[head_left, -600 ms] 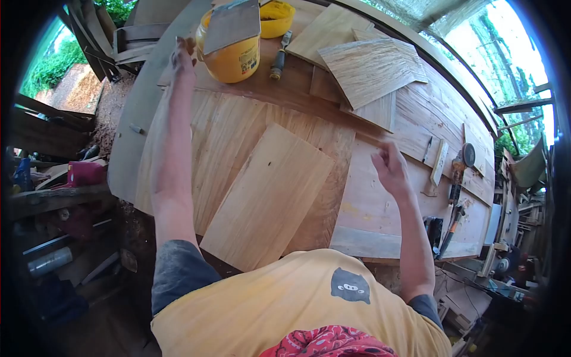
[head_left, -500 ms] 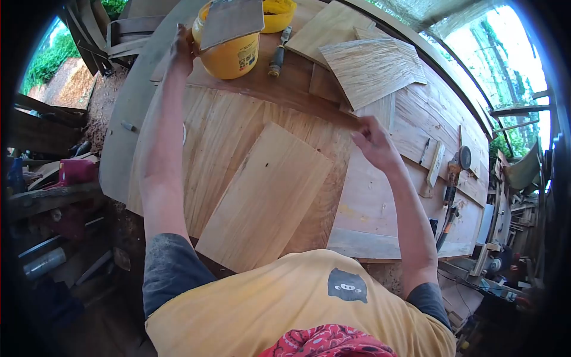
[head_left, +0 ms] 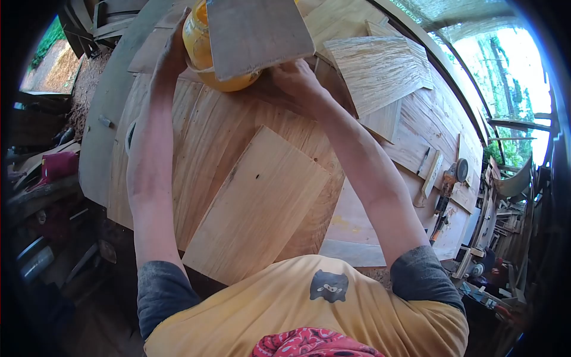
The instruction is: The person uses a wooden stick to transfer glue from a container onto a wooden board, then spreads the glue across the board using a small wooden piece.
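A yellow bucket stands at the top of the worktable, with a flat grey-brown board lying over its top. My left hand is against the bucket's left side, fingers wrapped along it. My right hand is at the bucket's lower right, just under the board's near edge; its fingertips are hidden there. A pale rectangular wood board lies slanted on larger joined planks nearer to me.
Rough-grained boards overlap at the upper right. An angle grinder, a wood strip and a thin dark tool lie on the right. A small peg-like piece is at the left edge.
My right hand has moved left and up to the bucket. The bucket's covering board appears larger and shifted right, and hides the second yellow container. My left hand has stayed at the bucket's left side.
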A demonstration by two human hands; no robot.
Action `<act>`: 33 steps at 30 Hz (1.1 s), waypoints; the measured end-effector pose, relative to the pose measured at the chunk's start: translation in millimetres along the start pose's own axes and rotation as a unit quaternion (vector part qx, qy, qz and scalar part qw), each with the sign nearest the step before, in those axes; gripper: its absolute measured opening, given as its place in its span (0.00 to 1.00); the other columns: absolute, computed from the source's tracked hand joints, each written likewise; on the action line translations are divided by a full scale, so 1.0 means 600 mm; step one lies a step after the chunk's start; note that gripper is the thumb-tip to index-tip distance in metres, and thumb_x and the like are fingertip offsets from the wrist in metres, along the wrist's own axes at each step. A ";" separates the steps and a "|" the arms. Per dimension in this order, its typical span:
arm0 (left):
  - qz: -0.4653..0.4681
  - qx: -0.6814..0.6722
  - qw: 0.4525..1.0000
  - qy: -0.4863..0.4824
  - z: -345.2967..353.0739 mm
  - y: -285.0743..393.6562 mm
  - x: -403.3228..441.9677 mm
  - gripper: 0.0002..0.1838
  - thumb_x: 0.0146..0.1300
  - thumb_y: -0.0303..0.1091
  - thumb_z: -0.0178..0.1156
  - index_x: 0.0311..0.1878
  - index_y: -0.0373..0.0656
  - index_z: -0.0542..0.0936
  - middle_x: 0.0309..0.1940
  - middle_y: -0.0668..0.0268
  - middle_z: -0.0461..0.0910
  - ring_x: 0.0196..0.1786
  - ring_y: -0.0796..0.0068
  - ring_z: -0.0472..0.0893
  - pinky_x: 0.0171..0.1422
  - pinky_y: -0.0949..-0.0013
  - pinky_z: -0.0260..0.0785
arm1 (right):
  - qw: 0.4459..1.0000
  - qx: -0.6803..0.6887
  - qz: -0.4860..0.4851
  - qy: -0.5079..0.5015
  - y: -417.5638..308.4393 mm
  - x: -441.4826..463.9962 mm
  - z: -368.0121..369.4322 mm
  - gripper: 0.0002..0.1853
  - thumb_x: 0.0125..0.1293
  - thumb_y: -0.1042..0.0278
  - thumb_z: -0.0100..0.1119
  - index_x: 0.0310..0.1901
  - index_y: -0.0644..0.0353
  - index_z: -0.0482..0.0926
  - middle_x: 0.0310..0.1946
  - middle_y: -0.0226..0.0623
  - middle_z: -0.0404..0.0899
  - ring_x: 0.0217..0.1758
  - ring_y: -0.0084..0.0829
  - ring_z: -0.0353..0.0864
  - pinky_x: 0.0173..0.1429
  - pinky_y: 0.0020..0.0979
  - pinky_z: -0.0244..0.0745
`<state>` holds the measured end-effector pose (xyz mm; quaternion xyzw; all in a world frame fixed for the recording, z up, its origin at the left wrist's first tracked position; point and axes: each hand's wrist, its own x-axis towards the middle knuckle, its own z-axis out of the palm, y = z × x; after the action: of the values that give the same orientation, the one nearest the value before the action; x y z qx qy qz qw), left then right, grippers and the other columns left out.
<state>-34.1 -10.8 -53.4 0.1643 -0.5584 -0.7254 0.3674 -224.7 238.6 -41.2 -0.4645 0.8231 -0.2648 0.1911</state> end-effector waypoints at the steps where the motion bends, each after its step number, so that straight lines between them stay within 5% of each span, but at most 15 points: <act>1: -0.007 0.001 1.000 0.000 0.004 -0.010 -0.004 0.26 0.74 0.45 0.57 0.66 0.36 0.73 0.66 0.53 0.74 0.68 0.65 0.73 0.74 0.60 0.63 | 1.000 -0.001 -0.030 -0.005 0.036 0.023 0.022 0.34 0.68 0.47 0.61 0.59 0.69 0.61 0.56 0.67 0.79 0.65 0.58 0.77 0.68 0.47 0.72; 8: -0.060 0.024 0.998 -0.006 0.017 -0.051 -0.047 0.25 0.75 0.46 0.56 0.65 0.36 0.74 0.64 0.54 0.75 0.66 0.65 0.74 0.72 0.61 0.64 | 0.996 0.053 -0.065 0.033 0.113 0.031 0.041 0.28 0.66 0.50 0.57 0.53 0.71 0.67 0.48 0.66 0.82 0.57 0.56 0.81 0.61 0.47 0.76; 14: -0.089 0.029 0.996 0.008 0.068 -0.104 -0.102 0.25 0.75 0.47 0.55 0.64 0.36 0.75 0.62 0.55 0.76 0.64 0.65 0.75 0.70 0.61 0.65 | 0.959 0.254 -0.115 0.044 0.070 -0.008 -0.017 0.19 0.70 0.56 0.54 0.38 0.69 0.78 0.42 0.54 0.86 0.38 0.41 0.86 0.43 0.42 0.81; 26: -0.084 0.050 0.994 0.045 0.122 -0.135 -0.135 0.25 0.76 0.49 0.53 0.62 0.37 0.76 0.58 0.56 0.79 0.60 0.66 0.77 0.67 0.61 0.67 | 0.919 0.389 -0.071 -0.013 0.055 0.003 -0.039 0.17 0.70 0.57 0.56 0.38 0.67 0.78 0.37 0.48 0.84 0.32 0.34 0.82 0.34 0.38 0.76; 30: -0.098 0.042 0.993 0.049 0.113 -0.130 -0.152 0.25 0.76 0.49 0.53 0.61 0.37 0.77 0.57 0.57 0.79 0.59 0.66 0.78 0.66 0.62 0.68 | 0.866 0.493 -0.012 -0.080 0.039 0.008 -0.030 0.16 0.70 0.57 0.57 0.38 0.66 0.78 0.36 0.46 0.84 0.30 0.31 0.80 0.31 0.36 0.75; 33: -0.096 0.039 0.993 0.050 0.117 -0.133 -0.160 0.25 0.77 0.50 0.53 0.61 0.37 0.78 0.56 0.57 0.80 0.58 0.66 0.78 0.65 0.62 0.68 | 0.773 0.604 0.067 -0.184 0.018 0.038 -0.043 0.16 0.70 0.57 0.57 0.38 0.65 0.79 0.35 0.45 0.83 0.28 0.29 0.79 0.29 0.35 0.73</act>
<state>-43.1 115.0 -121.7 0.2674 -0.5492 -0.7257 0.3166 -257.6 230.4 -28.9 -0.2372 0.4721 -0.6036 0.5971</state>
